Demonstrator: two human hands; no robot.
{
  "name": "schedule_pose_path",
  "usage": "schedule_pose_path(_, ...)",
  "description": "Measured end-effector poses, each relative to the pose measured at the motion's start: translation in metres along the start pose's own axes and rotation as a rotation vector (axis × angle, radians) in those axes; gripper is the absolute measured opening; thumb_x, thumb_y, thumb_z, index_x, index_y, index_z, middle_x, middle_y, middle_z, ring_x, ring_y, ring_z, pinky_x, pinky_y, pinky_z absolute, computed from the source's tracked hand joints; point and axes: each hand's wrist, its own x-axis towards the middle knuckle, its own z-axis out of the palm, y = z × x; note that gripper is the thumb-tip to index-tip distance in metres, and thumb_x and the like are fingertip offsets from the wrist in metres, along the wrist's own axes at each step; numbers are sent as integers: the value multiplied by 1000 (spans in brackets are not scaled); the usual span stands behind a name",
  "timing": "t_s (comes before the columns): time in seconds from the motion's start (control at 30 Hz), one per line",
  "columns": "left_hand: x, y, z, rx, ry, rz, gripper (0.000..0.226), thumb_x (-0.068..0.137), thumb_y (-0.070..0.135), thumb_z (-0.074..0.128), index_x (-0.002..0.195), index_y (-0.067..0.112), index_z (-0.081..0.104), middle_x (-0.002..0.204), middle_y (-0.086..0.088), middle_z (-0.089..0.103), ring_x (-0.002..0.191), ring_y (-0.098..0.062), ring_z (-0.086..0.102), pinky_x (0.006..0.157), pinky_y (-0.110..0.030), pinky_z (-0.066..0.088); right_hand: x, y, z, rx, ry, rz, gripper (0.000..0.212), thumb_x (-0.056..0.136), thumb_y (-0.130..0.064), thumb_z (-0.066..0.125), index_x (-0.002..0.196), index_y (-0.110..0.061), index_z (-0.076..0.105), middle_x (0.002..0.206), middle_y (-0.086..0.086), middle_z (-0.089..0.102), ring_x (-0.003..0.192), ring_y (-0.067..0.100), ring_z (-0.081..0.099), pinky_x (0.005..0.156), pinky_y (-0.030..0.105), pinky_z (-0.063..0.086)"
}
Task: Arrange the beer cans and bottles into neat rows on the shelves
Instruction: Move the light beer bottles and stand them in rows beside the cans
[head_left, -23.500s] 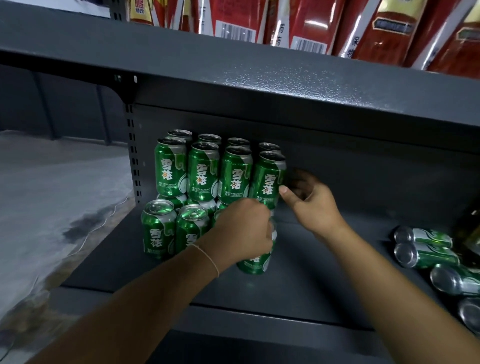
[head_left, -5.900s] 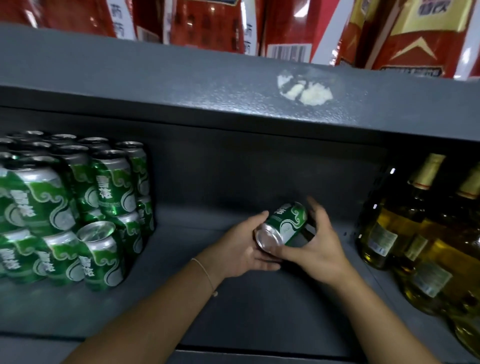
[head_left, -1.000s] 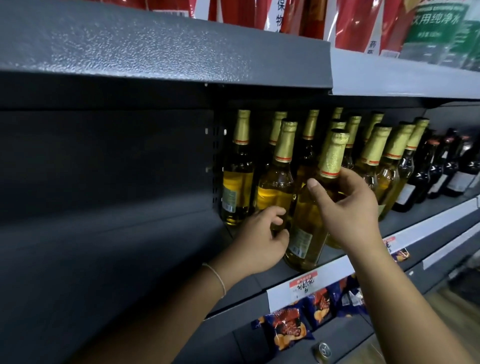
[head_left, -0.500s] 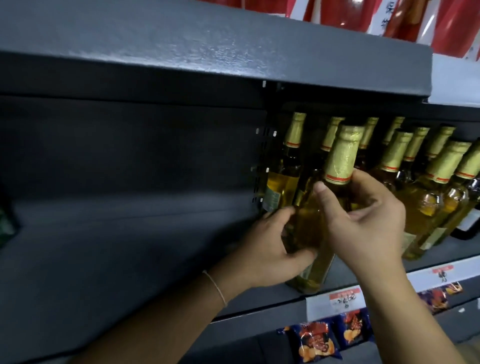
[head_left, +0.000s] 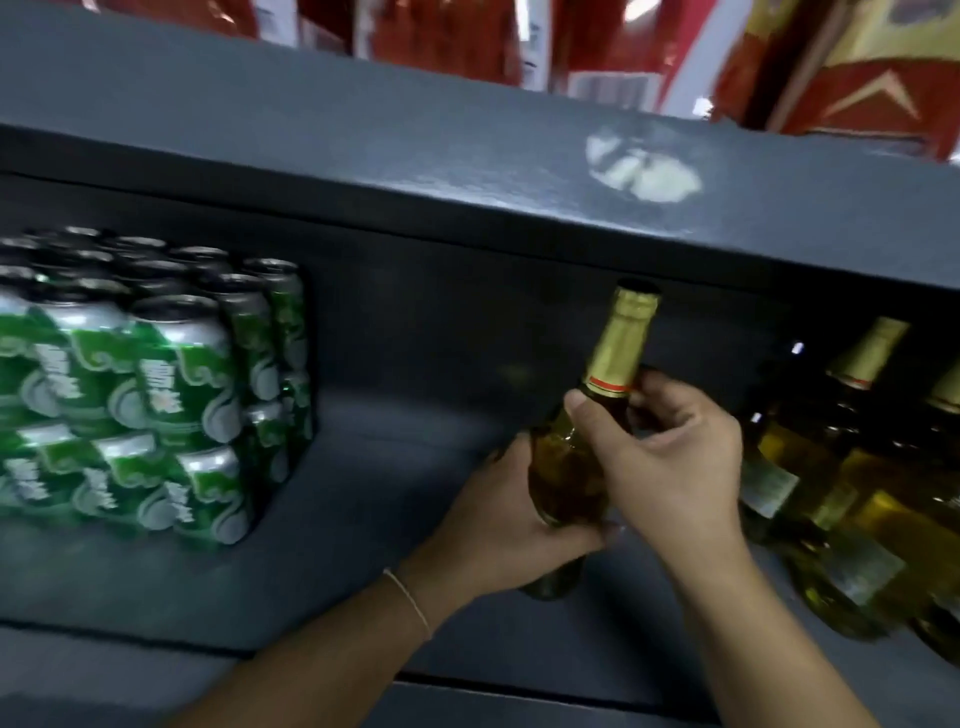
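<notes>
Insp: While both hands are on it, where's the bottle?

Asst: Centre-right of frame, approx upright w/ slight tilt, gold foil neck topping out just under the upper shelf. Base looks to be at or just above the shelf; contact can't be told, left hand covers it.

Insp: Left hand?

Asst: Grasping the lower body of the bottle from the left side, fingers curled round underneath. Thin band on the wrist.

Insp: Right hand?

Asst: Grasping the bottle's shoulder just below the foil; thumb across the front, fingers wrapped behind.

Insp: Cans?

Asst: Left of frame, green, stacked two tiers high, several rows deep, upright. Well apart from the held bottle; bare shelf btwn them. Blurred, so count not given.

Insp: Other bottles?

Asst: Right edge of frame, same gold-foil type, amber contents, paper labels. Standing close together, just beside the right hand. Leaning appearance may be lens distortion; can't confirm.

Insp: Anything else?

Asst: Red packets along the top of frame, standing on the upper shelf. White scuffed patch on that shelf's front face, upper right. Whole frame motion-blurred, label text unreadable.
</notes>
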Motion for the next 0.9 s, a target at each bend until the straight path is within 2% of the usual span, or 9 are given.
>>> schedule_pose_path(0.2,-3,-38,-60,25,129,-52,77,51,64,83,115,47,44,114,19,59,104,1,59,91,-31,54,-3,-18,72,43,-84,26,16,73,-30,84,85,-25,74,77,-12,74,75,6,71,73,42,61)
schedule_pose_path(0.43,-4,-66,-102,64,160,-80,78,53,64,80,120,41,46,112,18,56,103,-1,57,91,-32,53,-5,-23,129,51,-44,78,21,72,-33,85,86,-24,73,74,-12,74,73,8,71,73,43,60)
schedule_pose_path(0.67,2,-85,-123,90,174,-96,70,55,67,74,113,42,46,109,14,55,102,-6,56,88,-36,53,0,-24,166,-4,16,108,21,72,-37,82,87,-26,72,72,-10,72,71,8,70,74,40,59)
schedule_pose_path(0.77,9,-93,-126,79,208,-113,64,57,67,72,110,42,46,108,10,57,102,-10,57,88,-38,53,8,-22,180,-24,37,104,22,72,-35,81,89,-23,72,78,-10,72,76,6,69,75,33,58)
schedule_pose_path(0.9,20,-97,-128,97,286,-124,64,61,65,71,111,31,49,108,2,57,103,-17,57,89,-39,52,21,-20,196,-76,52,80,20,73,-32,79,84,-18,71,75,-6,72,70,9,68,66,29,54)
